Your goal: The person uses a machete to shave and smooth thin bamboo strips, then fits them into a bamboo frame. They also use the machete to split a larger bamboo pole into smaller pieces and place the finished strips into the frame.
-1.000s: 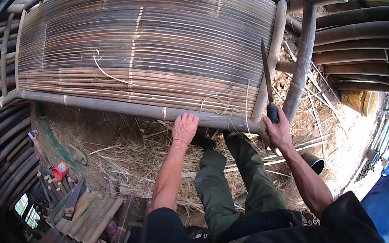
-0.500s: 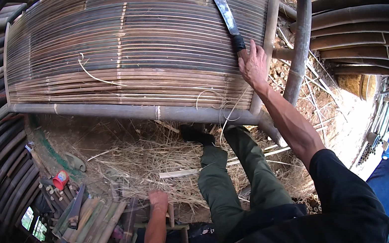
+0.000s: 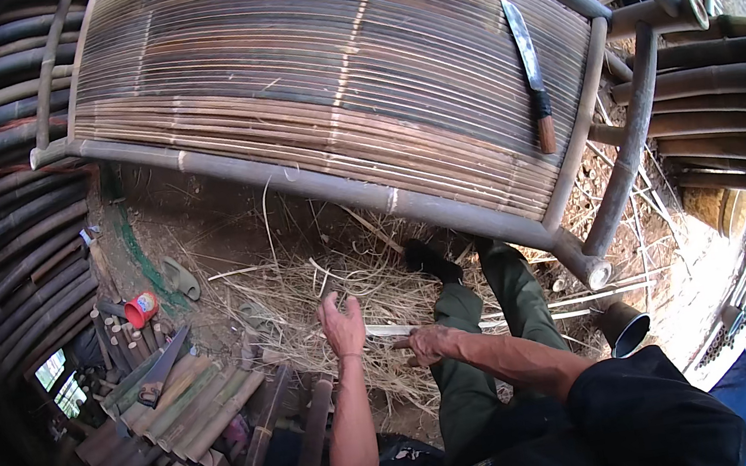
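Observation:
My left hand [image 3: 342, 326] is over the straw-like shavings [image 3: 288, 308] on the ground, thumb and fingers apart. A thin curled strip [image 3: 342, 281] shows just beyond its fingertips. Close by on the right, my right hand [image 3: 427, 345] is closed in front of my leg; what it grips, if anything, is hidden. A long pale strip [image 3: 388, 330] passes beside both hands. On the slatted bamboo bench [image 3: 287, 176] lies a large knife [image 3: 525, 56], its wooden handle [image 3: 546, 132] toward me, with no hand on it.
To the left stand a red cup [image 3: 141, 309], a handsaw [image 3: 162, 369] and cut bamboo pieces [image 3: 191, 405]. Bamboo poles [image 3: 310, 455] rise beside my left forearm. A dark container [image 3: 624, 329] is at my right. Stacked bamboo [image 3: 716, 76] lines the right side.
My right hand has left the knife and come down beside my left hand, which has moved forward and opened. Loose strips on the bench are gone from it. The view has shifted.

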A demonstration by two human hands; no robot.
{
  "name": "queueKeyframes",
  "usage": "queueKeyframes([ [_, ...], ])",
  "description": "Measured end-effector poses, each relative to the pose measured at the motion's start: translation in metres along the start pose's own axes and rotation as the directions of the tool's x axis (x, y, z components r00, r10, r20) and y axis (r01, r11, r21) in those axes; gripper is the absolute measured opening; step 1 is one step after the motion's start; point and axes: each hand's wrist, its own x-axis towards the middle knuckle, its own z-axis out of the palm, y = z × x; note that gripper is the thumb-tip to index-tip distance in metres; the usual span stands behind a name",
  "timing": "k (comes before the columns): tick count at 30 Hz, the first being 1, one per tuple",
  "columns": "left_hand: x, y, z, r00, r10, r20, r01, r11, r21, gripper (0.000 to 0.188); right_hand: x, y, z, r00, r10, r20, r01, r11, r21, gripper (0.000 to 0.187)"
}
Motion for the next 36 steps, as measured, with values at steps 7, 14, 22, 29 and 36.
queueKeyframes([
  [7,-0.082,-0.083,-0.008,0.876,-0.016,0.483,0.095,0.986,-0.139,0.044,-0.009,-0.041,-0.212,0.821,0.196,-0.537,-0.395,0.874,-0.283,0.040],
  [14,-0.221,-0.095,0.020,0.498,-0.223,0.838,0.267,0.959,0.097,0.086,0.095,-0.118,-0.426,0.563,-0.014,-0.826,-0.266,0.943,-0.197,0.045],
  [22,-0.200,-0.030,-0.006,0.472,-0.321,0.821,0.457,0.886,0.084,0.091,0.227,-0.135,-0.457,0.825,-0.043,-0.563,-0.163,0.937,-0.310,0.043],
  [29,-0.171,-0.011,-0.029,0.398,-0.396,0.828,0.537,0.832,0.140,0.093,0.247,-0.229,-0.406,0.982,-0.135,-0.130,0.183,0.846,0.501,0.034],
  [36,-0.143,-0.012,-0.085,0.540,-0.430,0.723,0.606,0.796,0.021,0.083,0.081,-0.314,-0.260,0.899,-0.183,0.397,0.360,0.826,-0.434,0.053],
])
